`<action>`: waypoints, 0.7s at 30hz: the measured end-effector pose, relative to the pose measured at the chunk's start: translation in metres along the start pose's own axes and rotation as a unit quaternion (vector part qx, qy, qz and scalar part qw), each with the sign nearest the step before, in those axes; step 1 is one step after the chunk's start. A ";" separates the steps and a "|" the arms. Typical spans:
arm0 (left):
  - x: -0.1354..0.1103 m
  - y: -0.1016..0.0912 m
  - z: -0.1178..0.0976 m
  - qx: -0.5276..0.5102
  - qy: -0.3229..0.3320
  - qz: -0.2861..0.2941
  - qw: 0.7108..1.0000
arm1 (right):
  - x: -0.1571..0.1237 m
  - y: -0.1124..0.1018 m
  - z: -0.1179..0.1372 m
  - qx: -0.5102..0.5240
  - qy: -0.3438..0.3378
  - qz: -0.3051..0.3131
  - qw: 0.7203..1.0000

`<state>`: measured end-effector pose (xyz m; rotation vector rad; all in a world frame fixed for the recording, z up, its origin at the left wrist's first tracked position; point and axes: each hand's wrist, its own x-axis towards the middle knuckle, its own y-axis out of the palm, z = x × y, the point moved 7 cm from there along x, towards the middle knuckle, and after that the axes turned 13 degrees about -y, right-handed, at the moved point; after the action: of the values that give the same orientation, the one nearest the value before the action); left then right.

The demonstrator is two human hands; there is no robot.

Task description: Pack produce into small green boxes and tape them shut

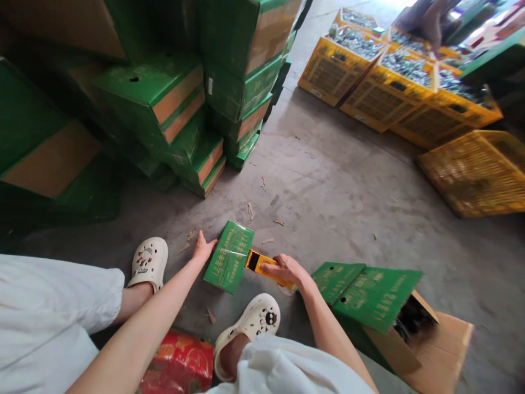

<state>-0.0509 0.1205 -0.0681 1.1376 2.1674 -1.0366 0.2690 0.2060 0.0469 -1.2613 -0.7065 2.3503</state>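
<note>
A green cardboard box (230, 256) with yellow lettering stands on the floor between my feet and the stacks, a shiny strip of clear tape running over its top. My left hand (204, 249) grips its left edge, thumb raised and the other fingers partly hidden. My right hand (284, 269) is closed around a yellow tape dispenser (266, 268), whose dark front end meets the right side of the box. To the right lies another green box (365, 290) with an open flap and dark contents that I cannot make out.
Stacks of green cartons (164, 98) rise at the left and back. Yellow crates (328, 68) full of small bluish items stand at upper right, near a person's arm (435, 27). A tilted yellow crate (476, 172) is closer. A red box (184, 355) sits between my feet.
</note>
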 end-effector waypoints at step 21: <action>-0.057 -0.082 -0.008 0.277 0.179 -0.103 0.938 | 0.031 0.016 0.094 0.127 -0.100 -0.034 0.986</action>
<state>-0.0898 0.0696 0.0096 1.4560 2.3833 -1.7294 0.1723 0.1862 0.0612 -0.8886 -0.4796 2.4395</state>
